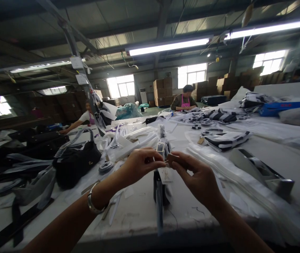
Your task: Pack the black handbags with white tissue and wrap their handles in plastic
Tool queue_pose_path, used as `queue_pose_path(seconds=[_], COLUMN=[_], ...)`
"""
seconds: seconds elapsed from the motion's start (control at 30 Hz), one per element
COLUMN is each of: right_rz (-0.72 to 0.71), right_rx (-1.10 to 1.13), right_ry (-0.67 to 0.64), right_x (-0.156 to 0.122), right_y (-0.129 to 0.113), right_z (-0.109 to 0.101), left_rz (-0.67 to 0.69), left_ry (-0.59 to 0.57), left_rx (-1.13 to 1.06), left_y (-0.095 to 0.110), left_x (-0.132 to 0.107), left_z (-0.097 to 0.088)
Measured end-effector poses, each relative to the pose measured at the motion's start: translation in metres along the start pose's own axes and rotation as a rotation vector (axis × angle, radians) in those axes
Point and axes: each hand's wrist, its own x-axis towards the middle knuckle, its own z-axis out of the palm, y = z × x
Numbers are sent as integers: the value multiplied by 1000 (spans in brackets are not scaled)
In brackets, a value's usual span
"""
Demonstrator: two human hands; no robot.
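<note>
My left hand [140,163], with a silver bracelet [93,198] on its wrist, has its thumb and fingertips pinched together. Whatever sits in that pinch is too small to make out. Facing it, my right hand [197,174] grips a small flat brown piece [173,160] between thumb and fingers, its edge close to the left fingertips. Just beyond and below both hands is a narrow black item [158,191], partly in clear plastic, with a shiny metal buckle [161,147] near its top. A pale card [165,174] lies against it under my fingers.
A black handbag [73,165] stands at left, near dark straps [15,221]. Rolled strips [106,167] and white strips lie around. At right are long plastic-wrapped strips [234,172] and a metal-edged holder [266,172]. Two people sit across the white table [136,211].
</note>
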Motion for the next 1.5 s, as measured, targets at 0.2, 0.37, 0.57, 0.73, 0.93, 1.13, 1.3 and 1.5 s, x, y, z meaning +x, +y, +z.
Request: queue_pose_path(seconds=[0.2, 0.37, 0.57, 0.73, 0.93, 1.13, 1.3, 1.5], right_rz=[148, 248, 216, 206, 332, 534, 708, 661], right_rx=[132, 220, 196, 183, 315, 730, 960, 778], right_ry=[-56, -125, -63, -57, -97, -198, -269, -313], right_x=[2, 1, -5, -6, -6, -15, -21, -28], right_y=[3, 10, 11, 11, 16, 28, 29, 37], right_z=[2, 3, 2, 0, -8, 2, 14, 21], left_rz=[12, 18, -29, -45, -100, -214, -239, -245], left_ry=[-26, 31, 6, -58, -22, -58, 62, 128], left_rx=[34, 82, 125, 65, -143, -687, -901, -791], left_y=[-3, -2, -1, -5, -1, 11, 19, 25], left_x=[-2, -4, -5, -5, -1, 0, 3, 7], left_z=[-2, -5, -8, -1, -5, -11, -4, 4])
